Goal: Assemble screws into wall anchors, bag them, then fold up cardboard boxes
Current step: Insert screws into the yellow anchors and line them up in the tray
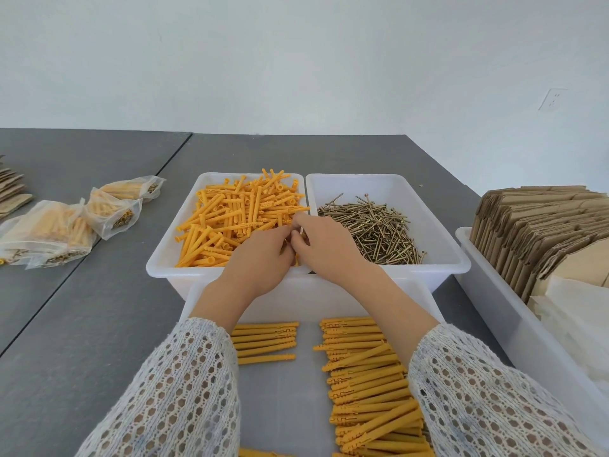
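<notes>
Anchor [290,240] hidden between curled fingers [298,237]

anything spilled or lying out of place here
One small stray piece lies on the grey table just behind the screw bin, too small to identify. In the near tray, a few anchors lie slanted across the neat right stack. Otherwise nothing stands out.

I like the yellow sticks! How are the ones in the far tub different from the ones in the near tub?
The anchors in the far tub lie jumbled in a heap, pointing every way. The anchors in the near tray lie side by side in neat rows. The hands work over the far heap, not the rows. Both sets are orange-yellow plastic in white tubs.
</notes>
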Tool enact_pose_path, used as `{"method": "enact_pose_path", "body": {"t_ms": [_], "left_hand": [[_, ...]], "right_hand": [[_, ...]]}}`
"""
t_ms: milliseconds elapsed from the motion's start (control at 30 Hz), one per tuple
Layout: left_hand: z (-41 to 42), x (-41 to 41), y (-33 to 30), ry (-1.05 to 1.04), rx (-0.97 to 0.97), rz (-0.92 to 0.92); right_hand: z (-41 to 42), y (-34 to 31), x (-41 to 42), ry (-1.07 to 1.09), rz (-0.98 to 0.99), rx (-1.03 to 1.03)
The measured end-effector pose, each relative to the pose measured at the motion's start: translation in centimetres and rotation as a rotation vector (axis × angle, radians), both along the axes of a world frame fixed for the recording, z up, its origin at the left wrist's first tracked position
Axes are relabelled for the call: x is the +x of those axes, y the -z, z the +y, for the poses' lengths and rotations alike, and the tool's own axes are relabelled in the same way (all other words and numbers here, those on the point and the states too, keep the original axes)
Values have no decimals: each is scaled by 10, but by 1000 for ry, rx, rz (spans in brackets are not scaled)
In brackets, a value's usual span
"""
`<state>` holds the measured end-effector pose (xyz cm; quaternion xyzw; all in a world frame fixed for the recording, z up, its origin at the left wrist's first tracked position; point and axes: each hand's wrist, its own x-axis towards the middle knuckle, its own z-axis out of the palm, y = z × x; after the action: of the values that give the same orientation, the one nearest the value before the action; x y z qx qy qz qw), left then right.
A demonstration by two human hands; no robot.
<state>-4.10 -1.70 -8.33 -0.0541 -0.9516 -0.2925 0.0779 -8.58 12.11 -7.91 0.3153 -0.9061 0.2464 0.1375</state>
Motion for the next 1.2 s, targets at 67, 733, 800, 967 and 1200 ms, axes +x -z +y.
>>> {"method": "enact_pose_path", "body": {"t_ms": [67,733,800,967,1200], "left_hand": [[-1,0,0,2,6,-7],[2,0,8,-9,115,230],[2,0,9,-16,169,267],[1,-2,8,-17,292,257],[-4,-6,3,-150,595,277]], "right_hand": [[0,0,0,1,3,7],[3,-5,-15,-136,-564,-781],[4,-5,-16,-185,-665,-844],[-1,-10,-15,-155,-706,-876],[13,-36,-6,-298,-1007,-558]]}}
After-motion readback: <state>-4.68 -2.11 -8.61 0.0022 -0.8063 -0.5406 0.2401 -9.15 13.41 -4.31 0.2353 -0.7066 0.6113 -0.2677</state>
